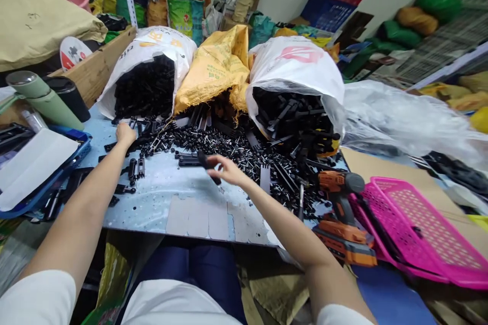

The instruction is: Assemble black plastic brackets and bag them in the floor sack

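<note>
Pinching a slim, elongated black piece (209, 168) between thumb and fingers, the right hand (227, 170) is hovering over the pale blue tabletop (152, 208). The piece is slanting, blurred, just beside a small stack of straight black bars (188, 160); whether they are touching cannot be told. Reaching out, the left hand (125, 134) is resting among jointed black parts (143, 129) before a white printed sack (165, 38) filled with black pieces; its fingertips are hidden, so its grip cannot be told. Between the hands and the sacks, a spread heap of small black-and-silver screw-like parts (213, 141) is covering the table. A yellow woven sack (215, 63) is lying between the first sack and another white plastic sack (299, 63). At the right, an orange-and-black cordless drill (341, 193) is standing near a bright pink perforated basket (427, 233).
</note>
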Available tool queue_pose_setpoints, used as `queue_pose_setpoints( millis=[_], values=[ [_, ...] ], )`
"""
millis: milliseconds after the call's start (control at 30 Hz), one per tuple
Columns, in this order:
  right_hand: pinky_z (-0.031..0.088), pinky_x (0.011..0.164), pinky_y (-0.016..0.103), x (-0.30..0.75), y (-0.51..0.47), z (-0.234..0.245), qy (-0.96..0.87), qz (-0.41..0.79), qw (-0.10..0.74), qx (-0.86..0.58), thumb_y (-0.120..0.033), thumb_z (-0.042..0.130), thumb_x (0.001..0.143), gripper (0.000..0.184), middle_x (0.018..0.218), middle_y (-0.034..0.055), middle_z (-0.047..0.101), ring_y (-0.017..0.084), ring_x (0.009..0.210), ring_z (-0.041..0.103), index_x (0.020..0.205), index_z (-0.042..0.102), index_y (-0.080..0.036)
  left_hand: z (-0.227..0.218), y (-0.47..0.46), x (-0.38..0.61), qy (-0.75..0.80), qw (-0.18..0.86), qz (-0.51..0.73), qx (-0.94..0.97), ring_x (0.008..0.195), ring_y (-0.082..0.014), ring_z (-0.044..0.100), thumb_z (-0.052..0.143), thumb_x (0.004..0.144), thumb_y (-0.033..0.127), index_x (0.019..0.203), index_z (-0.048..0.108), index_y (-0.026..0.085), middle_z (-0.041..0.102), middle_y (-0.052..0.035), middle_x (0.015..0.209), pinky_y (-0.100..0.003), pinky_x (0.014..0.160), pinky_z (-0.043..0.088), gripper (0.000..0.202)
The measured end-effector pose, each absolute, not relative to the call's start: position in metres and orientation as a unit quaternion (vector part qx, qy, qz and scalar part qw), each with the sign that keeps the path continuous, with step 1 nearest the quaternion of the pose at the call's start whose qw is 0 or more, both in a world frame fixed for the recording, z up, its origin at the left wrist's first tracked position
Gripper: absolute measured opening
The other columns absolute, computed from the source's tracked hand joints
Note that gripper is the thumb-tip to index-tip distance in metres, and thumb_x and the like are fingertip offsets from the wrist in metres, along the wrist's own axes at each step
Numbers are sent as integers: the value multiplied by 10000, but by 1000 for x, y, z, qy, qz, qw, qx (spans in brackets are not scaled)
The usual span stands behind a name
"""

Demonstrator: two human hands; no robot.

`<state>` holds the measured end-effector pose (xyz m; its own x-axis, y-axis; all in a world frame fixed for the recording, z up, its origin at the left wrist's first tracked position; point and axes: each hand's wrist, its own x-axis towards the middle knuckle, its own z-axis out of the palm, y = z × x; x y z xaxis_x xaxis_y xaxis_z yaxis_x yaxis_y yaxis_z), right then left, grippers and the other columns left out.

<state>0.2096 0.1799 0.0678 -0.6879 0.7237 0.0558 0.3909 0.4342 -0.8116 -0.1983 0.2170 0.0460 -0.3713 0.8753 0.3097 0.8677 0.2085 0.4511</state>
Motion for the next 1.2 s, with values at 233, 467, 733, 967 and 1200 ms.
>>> queue_pose_setpoints(
  millis=[233, 467, 733, 967, 1200],
  values=[
    [410, 872, 393, 248, 65, 39, -921, 170, 19, -350, -381, 548, 864, 486, 1107, 119, 570, 246, 1034, 507, 1305, 465, -194, 50, 94, -112, 644, -2, 254, 721, 997, -206, 537, 381, 833, 74, 1126, 545, 131, 558, -97, 1102, -362, 877, 461, 341],
    [386, 896, 394, 232, 44, 17, -916, 132, 66, -374, -416, 442, 918, 495, 1219, 106, 513, 250, 1085, 461, 1383, 387, -255, 21, -6, -12, 608, 25, 66, 791, 1159, -332, 438, 490, 823, 234, 1290, 459, 115, 456, -198, 1323, -491, 931, 354, 483],
    [485, 806, 361, 226, 47, 19, -786, 386, 233, -424, -456, 391, 928, 480, 1086, 87, 580, 181, 875, 594, 1371, 407, -272, 22, 13, 18, 608, 201, 284, 714, 998, -221, 544, 396, 895, 206, 1285, 467, 142, 560, -129, 1079, -361, 876, 437, 402],
    [513, 506, 246, 205, 43, 27, -565, 655, 333, -375, -514, 425, 888, 587, 840, 21, 598, 102, 576, 569, 1414, 341, -267, 55, -10, 45, 579, 269, 407, 653, 819, -165, 552, 416, 921, 285, 1278, 522, 198, 558, -53, 866, -304, 787, 459, 383],
    [513, 703, 287, 230, 51, 48, -797, 436, 298, -293, -411, 569, 850, 505, 887, 36, 550, 121, 744, 541, 1326, 488, -263, 59, -22, 42, 603, 232, 386, 659, 802, -163, 524, 432, 913, 291, 1263, 547, 206, 520, -50, 854, -304, 763, 455, 377]
  ],
)
